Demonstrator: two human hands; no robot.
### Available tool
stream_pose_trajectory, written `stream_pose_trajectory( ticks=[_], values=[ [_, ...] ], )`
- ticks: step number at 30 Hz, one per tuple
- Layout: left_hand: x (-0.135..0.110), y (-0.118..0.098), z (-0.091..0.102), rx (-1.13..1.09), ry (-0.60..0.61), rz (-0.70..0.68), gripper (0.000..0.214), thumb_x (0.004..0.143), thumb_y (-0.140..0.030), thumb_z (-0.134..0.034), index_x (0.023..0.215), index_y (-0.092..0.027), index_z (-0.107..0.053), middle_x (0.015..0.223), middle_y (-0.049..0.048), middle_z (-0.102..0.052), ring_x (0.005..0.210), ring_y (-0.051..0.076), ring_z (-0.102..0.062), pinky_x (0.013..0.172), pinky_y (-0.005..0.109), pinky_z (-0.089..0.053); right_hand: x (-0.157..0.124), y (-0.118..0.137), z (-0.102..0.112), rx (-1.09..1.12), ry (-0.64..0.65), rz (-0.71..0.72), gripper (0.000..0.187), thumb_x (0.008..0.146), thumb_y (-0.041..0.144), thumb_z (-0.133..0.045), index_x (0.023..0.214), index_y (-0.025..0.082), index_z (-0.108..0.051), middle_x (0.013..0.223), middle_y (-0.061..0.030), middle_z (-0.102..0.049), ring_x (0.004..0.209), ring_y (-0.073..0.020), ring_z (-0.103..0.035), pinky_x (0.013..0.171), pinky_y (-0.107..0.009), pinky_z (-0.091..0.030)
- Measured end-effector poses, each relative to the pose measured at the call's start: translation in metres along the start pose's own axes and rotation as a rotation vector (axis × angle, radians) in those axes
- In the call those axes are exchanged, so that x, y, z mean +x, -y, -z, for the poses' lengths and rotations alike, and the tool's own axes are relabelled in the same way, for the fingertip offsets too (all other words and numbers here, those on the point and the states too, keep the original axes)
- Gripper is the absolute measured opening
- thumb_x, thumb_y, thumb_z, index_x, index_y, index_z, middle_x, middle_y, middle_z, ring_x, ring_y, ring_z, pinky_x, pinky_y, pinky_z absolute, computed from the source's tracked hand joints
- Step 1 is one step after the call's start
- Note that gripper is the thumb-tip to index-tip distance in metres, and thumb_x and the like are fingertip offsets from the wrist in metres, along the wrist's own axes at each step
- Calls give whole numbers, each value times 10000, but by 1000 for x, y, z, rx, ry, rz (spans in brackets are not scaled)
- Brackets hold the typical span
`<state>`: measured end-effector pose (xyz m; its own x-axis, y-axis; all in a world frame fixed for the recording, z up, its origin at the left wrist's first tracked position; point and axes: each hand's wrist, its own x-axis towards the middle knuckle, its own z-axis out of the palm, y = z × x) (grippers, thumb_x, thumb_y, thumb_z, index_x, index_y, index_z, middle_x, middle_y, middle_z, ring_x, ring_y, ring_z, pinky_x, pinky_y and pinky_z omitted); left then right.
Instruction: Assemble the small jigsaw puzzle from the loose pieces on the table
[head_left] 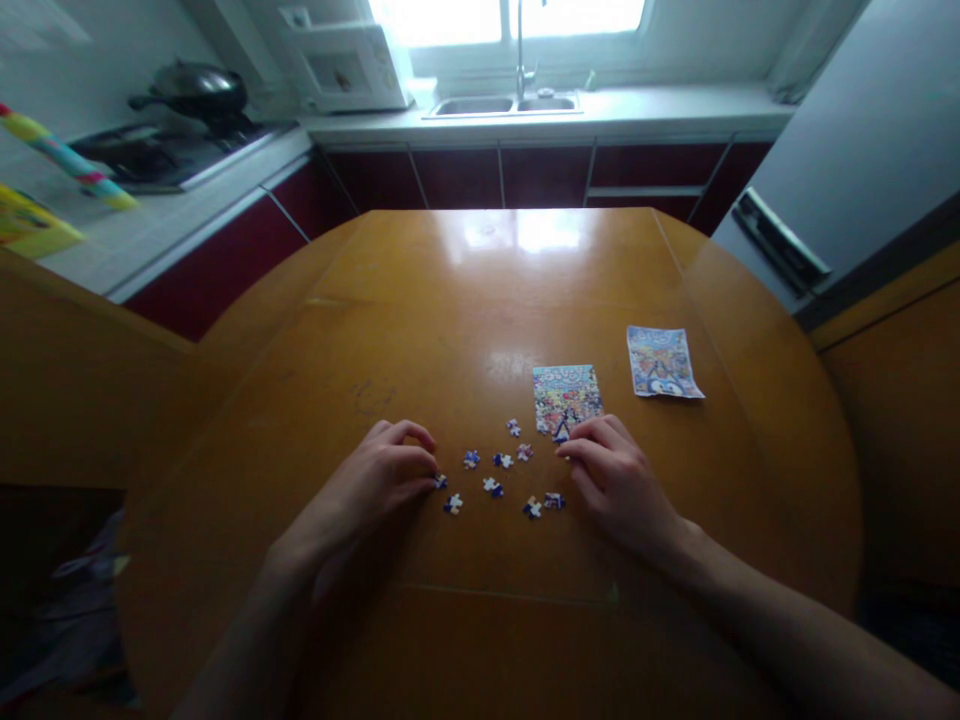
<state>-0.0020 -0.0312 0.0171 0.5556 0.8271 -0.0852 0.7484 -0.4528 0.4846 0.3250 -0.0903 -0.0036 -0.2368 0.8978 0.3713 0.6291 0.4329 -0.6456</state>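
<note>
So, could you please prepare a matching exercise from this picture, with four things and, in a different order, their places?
1 left hand
2 right hand
3 sheet
4 pan

A on the stove
B at the puzzle's near edge
C at the leftmost loose piece
D right of the puzzle, lying on the table

Pairs: 1-C, 2-B, 3-D, 4-A

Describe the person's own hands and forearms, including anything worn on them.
The left hand and right hand are bare, without gloves. No sleeve shows on the left forearm or right forearm. No watch, bracelet or ring is visible, though some fingers are partly hidden.
</note>
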Motion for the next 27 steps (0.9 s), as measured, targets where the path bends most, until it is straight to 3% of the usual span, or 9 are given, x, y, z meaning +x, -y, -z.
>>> stream_pose_trajectory(
  ticks=[5, 8, 14, 20, 24, 27],
  values=[
    [-1, -11, 3, 46, 23, -2, 210, 873, -420, -677, 745, -272, -753, 1148, 44, -651, 1089, 265, -548, 914, 404, -503, 1, 2, -2, 3, -2, -8, 191, 870, 67, -549, 931, 175, -693, 968, -91, -630, 954, -234, -528, 859, -409, -481],
    [0, -10, 0, 80, -39, -19, 210, 851, -448, -694, 745, -278, -756, 1164, 50, -658, 1088, 275, -556, 900, 407, -512, 0, 6, -5, 7, 14, -2, 179, 867, 74, -557, 914, 182, -692, 957, -79, -632, 947, -225, -527, 846, -386, -482],
    [6, -11, -17, 100, -178, -92, 165, 820, -453, -720, 786, -297, -761, 1193, 52, -656, 1085, 286, -550, 866, 412, -518, -1, 10, -11, -14, 54, 28, 170, 855, 77, -567, 900, 186, -689, 942, -67, -638, 931, -212, -521, 847, -361, -481],
    [9, -24, -31, 94, -179, -98, 192, 835, -462, -715, 800, -278, -756, 1230, 51, -635, 1132, 283, -533, 898, 404, -506, -2, 13, -13, -41, 104, 30, 167, 844, 97, -600, 944, 182, -703, 949, -70, -655, 927, -211, -531, 866, -367, -476],
    [10, -19, -33, 74, -241, -77, 189, 841, -448, -711, 807, -266, -750, 1242, 50, -629, 1146, 284, -529, 931, 413, -487, 4, 3, -1, 1, 63, -38, 224, 860, 87, -567, 997, 192, -709, 958, -70, -664, 945, -211, -555, 854, -368, -485],
    [11, -16, -33, 56, -299, -30, 186, 838, -438, -720, 807, -256, -743, 1250, 52, -621, 1155, 290, -512, 951, 431, -474, 13, -19, 22, 61, -86, -152, 222, 883, 128, -555, 1014, 215, -712, 943, -63, -677, 928, -214, -583, 828, -380, -495]
  ],
)
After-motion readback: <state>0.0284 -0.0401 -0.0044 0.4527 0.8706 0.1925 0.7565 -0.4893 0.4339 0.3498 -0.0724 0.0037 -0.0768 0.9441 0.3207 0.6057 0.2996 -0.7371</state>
